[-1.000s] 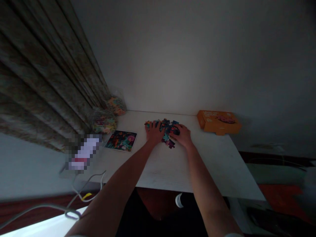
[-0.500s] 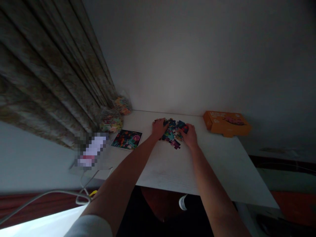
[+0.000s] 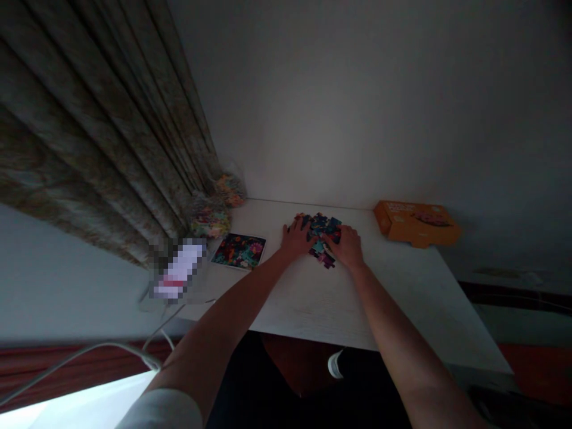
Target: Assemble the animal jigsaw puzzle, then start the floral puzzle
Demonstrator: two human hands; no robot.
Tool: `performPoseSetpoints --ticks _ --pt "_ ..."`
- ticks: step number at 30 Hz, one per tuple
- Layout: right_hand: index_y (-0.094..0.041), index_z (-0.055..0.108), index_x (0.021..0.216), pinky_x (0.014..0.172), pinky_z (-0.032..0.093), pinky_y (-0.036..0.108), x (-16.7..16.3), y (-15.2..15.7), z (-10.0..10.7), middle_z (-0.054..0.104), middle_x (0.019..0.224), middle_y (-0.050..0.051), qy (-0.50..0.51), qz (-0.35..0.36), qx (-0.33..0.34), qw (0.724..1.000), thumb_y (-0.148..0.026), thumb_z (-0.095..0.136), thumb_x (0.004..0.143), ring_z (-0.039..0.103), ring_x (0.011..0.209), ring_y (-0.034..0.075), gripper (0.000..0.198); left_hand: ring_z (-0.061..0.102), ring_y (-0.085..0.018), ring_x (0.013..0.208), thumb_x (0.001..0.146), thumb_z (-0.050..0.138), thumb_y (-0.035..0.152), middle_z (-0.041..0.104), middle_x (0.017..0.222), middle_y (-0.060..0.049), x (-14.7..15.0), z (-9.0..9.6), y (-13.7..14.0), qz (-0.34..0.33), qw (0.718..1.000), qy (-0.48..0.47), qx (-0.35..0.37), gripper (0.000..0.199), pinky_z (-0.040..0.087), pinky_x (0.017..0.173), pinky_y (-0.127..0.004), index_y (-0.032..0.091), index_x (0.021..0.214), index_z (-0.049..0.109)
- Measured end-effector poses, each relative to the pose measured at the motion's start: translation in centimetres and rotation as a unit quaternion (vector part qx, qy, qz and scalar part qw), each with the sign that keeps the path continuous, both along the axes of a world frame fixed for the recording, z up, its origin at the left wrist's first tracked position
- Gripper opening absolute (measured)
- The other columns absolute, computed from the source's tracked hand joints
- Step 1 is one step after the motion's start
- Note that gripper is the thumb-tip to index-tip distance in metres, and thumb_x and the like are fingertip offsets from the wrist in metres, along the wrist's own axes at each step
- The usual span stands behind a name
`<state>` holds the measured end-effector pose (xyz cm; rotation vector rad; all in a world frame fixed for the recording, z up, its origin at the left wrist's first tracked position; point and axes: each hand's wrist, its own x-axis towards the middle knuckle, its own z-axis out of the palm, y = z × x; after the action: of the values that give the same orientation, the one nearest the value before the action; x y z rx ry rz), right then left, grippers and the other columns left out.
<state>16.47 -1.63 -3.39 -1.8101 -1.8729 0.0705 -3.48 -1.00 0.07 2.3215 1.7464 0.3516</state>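
A partly joined jigsaw puzzle (image 3: pixel 319 223) with a dark, colourful pattern lies on the white table. My left hand (image 3: pixel 297 239) rests over its left side, fingers spread and flat on the pieces. At the right edge is my right hand (image 3: pixel 349 245), its thumb stretched inward over the pieces and its fingers reaching forward along the side. Both thumbs come close together near the middle. Purple pieces (image 3: pixel 328 261) stick out at the near end. My hands cover parts of both sides.
A square picture card (image 3: pixel 239 251) lies left of the puzzle. Behind it stand clear bags of puzzle pieces (image 3: pixel 211 219) by the curtain (image 3: pixel 147 119). A blurred phone-like item (image 3: pixel 181 268) is at the left edge, with a cable below. An orange box (image 3: pixel 417 223) sits back right.
My left hand has moved inward over the puzzle and its fingers have spread. The right hand has flattened against the right-side pieces. The view has shifted slightly.
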Motion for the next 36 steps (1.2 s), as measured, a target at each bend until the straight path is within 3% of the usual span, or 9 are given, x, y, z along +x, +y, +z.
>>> performPoseSetpoints --ticks 4,8,11,15,20,24,29,33,36 --pt "-0.012 0.057 0.137 0.095 0.046 0.05 0.1 0.1 -0.2 0.063 0.12 0.021 -0.016 0.005 -0.004 1.0 -0.068 0.061 0.086 0.058 0.111 0.037 0.076 0.044 -0.029 0.145 0.104 0.043 0.039 0.046 0.159 -0.015 0.0 -0.3 0.6 -0.02 0.999 -0.024 0.017 0.053 0.033 0.12 -0.048 0.019 0.153 0.046" --pt "-0.015 0.067 0.12 0.091 0.049 0.045 0.6 0.9 -0.1 0.064 0.111 0.017 -0.006 -0.005 -0.057 0.998 -0.065 0.068 0.082 0.062 0.1 0.033 0.062 0.053 -0.025 0.136 0.102 0.045 0.023 0.056 0.149 -0.013 -0.3 0.2 1.6 -0.002 0.998 -0.067 0.018 0.044 0.041 0.113 -0.04 0.02 0.145 0.054" --pt "-0.017 0.067 0.119 0.091 0.049 0.044 0.7 1.5 0.0 0.063 0.111 0.016 0.002 0.001 -0.059 0.998 -0.06 0.068 0.083 0.062 0.101 0.033 0.056 0.058 -0.022 0.129 0.101 0.044 0.017 0.059 0.142 -0.01 -0.5 0.5 2.1 0.011 0.995 -0.095 0.019 0.041 0.045 0.108 -0.035 0.023 0.139 0.059" --pt "-0.017 0.061 0.125 0.092 0.048 0.045 0.3 1.9 0.0 0.064 0.113 0.016 0.018 0.007 -0.039 0.999 -0.057 0.064 0.087 0.061 0.105 0.033 0.055 0.06 -0.022 0.122 0.103 0.044 0.018 0.059 0.133 -0.01 -0.3 0.4 2.8 0.039 0.994 -0.097 0.029 0.034 0.048 0.103 -0.034 0.022 0.13 0.064" --pt "-0.014 0.057 0.129 0.091 0.048 0.046 -0.4 2.2 0.3 0.065 0.117 0.02 0.033 -0.035 -0.027 0.998 -0.06 0.055 0.092 0.06 0.108 0.034 0.059 0.06 -0.021 0.118 0.108 0.04 0.029 0.059 0.13 -0.012 0.3 0.7 3.4 0.044 0.992 -0.106 0.057 0.034 0.046 0.103 -0.032 0.017 0.123 0.067" --pt "-0.014 0.057 0.133 0.094 0.045 0.05 -0.5 1.7 0.4 0.064 0.125 0.022 0.028 -0.058 -0.012 0.998 -0.063 0.049 0.094 0.058 0.116 0.037 0.063 0.06 -0.025 0.119 0.108 0.035 0.032 0.063 0.13 -0.013 0.0 1.4 1.9 0.018 0.996 -0.05 0.07 0.038 0.042 0.109 -0.04 0.018 0.123 0.067" --pt "-0.019 0.06 0.134 0.099 0.041 0.052 -0.1 -0.1 0.7 0.065 0.131 0.019 -0.016 0.003 -0.036 0.999 -0.069 0.052 0.091 0.057 0.121 0.037 0.066 0.05 -0.037 0.134 0.103 0.043 0.048 0.053 0.15 -0.015 -0.3 0.9 -1.8 0.019 0.998 0.008 0.06 0.045 0.021 0.121 -0.065 0.023 0.135 0.063" --pt "-0.024 0.058 0.139 0.101 0.04 0.052 -0.3 -1.0 0.9 0.062 0.14 0.017 -0.051 0.044 -0.043 0.997 -0.067 0.052 0.093 0.055 0.125 0.038 0.064 0.032 -0.041 0.15 0.096 0.055 0.055 0.038 0.163 -0.015 -0.8 -0.2 -2.5 -0.013 1.0 0.003 0.02 0.063 0.02 0.121 -0.068 0.026 0.152 0.049" --pt "-0.025 0.058 0.142 0.099 0.042 0.051 -0.7 -0.6 0.9 0.063 0.139 0.016 -0.051 0.069 -0.052 0.995 -0.058 0.049 0.097 0.056 0.123 0.037 0.056 0.023 -0.038 0.155 0.096 0.056 0.057 0.034 0.166 -0.013 -1.4 -0.5 -1.5 -0.08 0.997 0.009 -0.001 0.066 0.018 0.123 -0.066 0.029 0.155 0.045"
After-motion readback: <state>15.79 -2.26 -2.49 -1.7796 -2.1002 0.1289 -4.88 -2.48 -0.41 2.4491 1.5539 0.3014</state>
